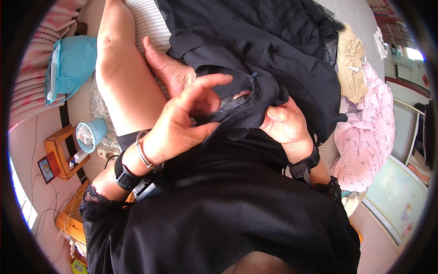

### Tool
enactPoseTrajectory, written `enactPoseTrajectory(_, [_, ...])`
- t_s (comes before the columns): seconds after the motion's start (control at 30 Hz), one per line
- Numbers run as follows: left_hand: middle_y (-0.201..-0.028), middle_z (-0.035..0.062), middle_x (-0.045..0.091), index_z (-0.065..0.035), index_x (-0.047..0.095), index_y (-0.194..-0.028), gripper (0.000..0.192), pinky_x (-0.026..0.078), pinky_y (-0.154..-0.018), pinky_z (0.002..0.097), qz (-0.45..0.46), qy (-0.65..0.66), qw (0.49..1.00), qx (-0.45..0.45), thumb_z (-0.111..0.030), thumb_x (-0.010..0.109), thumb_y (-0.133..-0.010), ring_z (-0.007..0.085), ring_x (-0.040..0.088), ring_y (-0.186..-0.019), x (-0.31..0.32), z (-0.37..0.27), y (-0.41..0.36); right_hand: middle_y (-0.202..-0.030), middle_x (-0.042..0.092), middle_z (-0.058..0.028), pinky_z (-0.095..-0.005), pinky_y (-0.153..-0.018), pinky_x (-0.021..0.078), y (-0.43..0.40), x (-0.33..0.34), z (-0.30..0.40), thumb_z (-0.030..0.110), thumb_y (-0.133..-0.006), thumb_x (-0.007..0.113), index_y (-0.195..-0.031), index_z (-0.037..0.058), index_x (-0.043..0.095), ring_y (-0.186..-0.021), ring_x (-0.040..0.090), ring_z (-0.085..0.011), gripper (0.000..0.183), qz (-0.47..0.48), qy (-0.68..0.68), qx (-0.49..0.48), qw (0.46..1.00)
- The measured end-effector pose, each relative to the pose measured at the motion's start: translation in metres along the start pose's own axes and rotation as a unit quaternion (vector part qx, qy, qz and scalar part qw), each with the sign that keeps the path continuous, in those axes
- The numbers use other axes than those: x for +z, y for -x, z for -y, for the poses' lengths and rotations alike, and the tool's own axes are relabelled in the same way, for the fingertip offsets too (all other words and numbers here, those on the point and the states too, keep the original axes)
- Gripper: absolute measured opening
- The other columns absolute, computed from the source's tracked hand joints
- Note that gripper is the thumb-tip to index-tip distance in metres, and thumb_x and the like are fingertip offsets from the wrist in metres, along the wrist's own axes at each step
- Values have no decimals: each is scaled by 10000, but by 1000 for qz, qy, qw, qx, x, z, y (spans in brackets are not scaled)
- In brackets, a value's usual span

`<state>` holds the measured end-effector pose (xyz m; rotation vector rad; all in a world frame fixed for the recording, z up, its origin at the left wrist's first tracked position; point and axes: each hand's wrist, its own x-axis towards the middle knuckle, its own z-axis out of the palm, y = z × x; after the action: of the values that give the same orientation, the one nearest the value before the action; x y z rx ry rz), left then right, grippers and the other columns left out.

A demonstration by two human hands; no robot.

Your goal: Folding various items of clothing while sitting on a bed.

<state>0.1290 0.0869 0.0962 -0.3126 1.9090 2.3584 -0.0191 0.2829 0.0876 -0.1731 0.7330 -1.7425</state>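
Black cloth, apparently a garment (270, 61), lies over my lap and the bed in front of me. Its gathered, dark-trimmed opening (251, 92) faces up between my hands, with a small blue spot (254, 74) at the upper edge. My right hand (285, 123) pinches the cloth on the right of this opening between thumb and fingers. On the left, my left hand (184, 113) has its thumb and index finger spread apart; the thumb tip is at the cloth's lower edge. Its curled fingers are partly hidden, and nothing is plainly gripped there.
A striped bed cover (150, 20) lies beneath the black cloth. Beige clothing (350, 65) and pink printed fabric (366, 137) are heaped at right. At left are a light-blue bag (77, 56), a blue wastebasket (91, 135), a wooden stool (54, 140) and loose cables.
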Motion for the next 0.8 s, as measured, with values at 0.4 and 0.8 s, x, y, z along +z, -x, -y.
enactPoseTrajectory(0.4, [-612, -51, 419, -37, 610, -885, 174, 354, -530, 228, -89, -133, 985, 69, -35, 765, -806, 47, 380, -588, 7, -8, 3, -1198, 625, -95, -346, -921, 484, 1, -13, -9, 237, -931, 624, -1282, -15, 556, -1055, 600, -172, 438, 37, 61, -33, 997])
enactPoseTrajectory(0.8, [-751, -66, 516, -29, 562, -1226, 353, 394, -617, 187, -34, 45, 998, 21, -24, 681, -893, 9, 446, -691, 15, -2, 2, -1116, 629, -19, -258, -885, 475, -12, 22, 11, 238, -951, 644, -1244, 37, 573, -991, 580, -102, 361, -56, 248, 2, 967])
